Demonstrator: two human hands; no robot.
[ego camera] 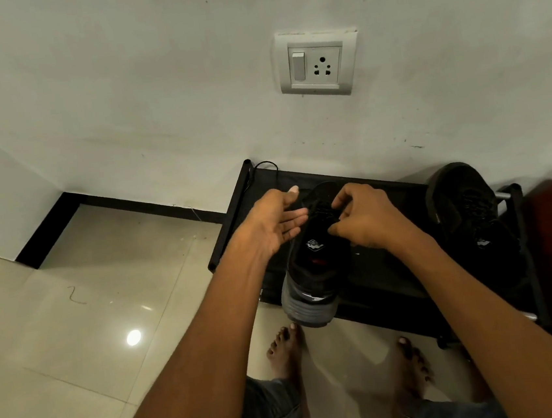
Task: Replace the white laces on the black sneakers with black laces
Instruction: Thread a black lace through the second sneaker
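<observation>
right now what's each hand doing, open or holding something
Left hand: open, fingers straight, beside the sneaker.
Right hand: fingers curled, pinching the black lace at the sneaker's eyelets.

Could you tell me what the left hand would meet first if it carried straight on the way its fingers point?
Probably the sneaker: the left hand points right at its laced top, though depth is unclear.

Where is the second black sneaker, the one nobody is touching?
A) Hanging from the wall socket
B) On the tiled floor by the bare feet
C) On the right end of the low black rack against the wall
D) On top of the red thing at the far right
C: the second sneaker sits on the right end of the black rack, while both hands work at the other sneaker.
</observation>
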